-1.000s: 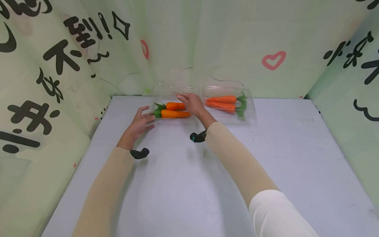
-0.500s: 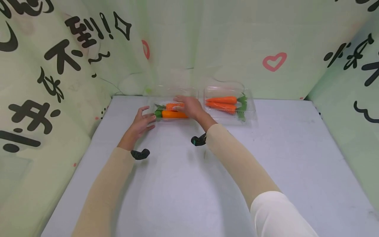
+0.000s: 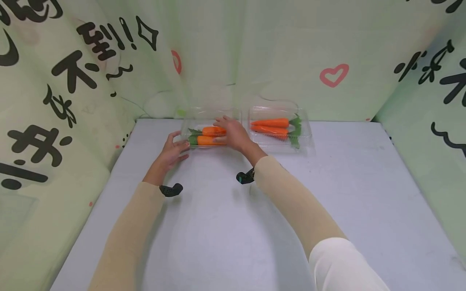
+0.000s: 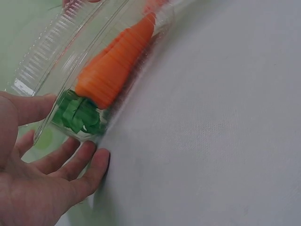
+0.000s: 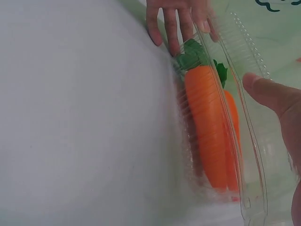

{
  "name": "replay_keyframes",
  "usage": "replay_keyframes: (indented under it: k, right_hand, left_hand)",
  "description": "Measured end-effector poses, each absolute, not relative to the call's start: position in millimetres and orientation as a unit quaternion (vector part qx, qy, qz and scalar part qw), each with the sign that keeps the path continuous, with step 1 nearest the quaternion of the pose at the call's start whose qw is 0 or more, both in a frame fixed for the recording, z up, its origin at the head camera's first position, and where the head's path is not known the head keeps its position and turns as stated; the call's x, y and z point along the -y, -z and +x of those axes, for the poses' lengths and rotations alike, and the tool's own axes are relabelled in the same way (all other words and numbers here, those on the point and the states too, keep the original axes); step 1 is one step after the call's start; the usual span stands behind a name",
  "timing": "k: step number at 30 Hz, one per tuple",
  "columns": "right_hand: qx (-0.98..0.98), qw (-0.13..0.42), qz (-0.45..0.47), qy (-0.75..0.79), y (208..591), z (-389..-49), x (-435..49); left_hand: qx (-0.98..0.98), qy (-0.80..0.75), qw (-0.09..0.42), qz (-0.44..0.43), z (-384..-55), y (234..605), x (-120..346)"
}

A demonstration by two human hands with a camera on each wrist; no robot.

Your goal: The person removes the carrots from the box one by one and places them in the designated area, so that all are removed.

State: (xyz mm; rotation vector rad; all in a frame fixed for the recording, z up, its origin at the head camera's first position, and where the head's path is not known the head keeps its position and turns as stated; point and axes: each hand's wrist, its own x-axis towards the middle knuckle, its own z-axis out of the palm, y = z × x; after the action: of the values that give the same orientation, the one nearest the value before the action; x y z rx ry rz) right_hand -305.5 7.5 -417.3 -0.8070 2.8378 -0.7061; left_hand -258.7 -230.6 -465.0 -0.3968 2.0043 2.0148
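A hinged clear plastic box (image 3: 185, 130) with two orange carrots (image 3: 205, 140) and their green tops lies near the table's back edge. My left hand (image 3: 171, 151) is at its left end. In the left wrist view the thumb (image 4: 35, 107) reaches the box's rim, while loosely spread fingers (image 4: 91, 169) lie against the end by the green tops. My right hand (image 3: 236, 134) spreads over the right half of the box, hiding the carrots' tips. The right wrist view shows that thumb (image 5: 270, 92) extended over the clear plastic beside the rim.
A second clear plastic box (image 3: 307, 129) stands just to the right, holding carrots (image 3: 271, 122) with green leaves. The white table (image 3: 218, 226) ends at a pale green curtain (image 3: 284, 48) printed with black characters and pink hearts. Black wrist cameras (image 3: 172, 190) hang under both wrists.
My right hand has come slightly forward over the left box, and its thumb now covers the front carrot's right part. The left hand stays at the left end.
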Motion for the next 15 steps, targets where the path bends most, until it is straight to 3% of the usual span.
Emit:
replay_keyframes:
  k: [15]
  right_hand:
    - [-0.937,0.043,-0.297,0.178,420.1,-298.2,-13.2]
  left_hand:
    - [-0.693,-0.697,0.134,-0.127,-257.1,464.9,230.2]
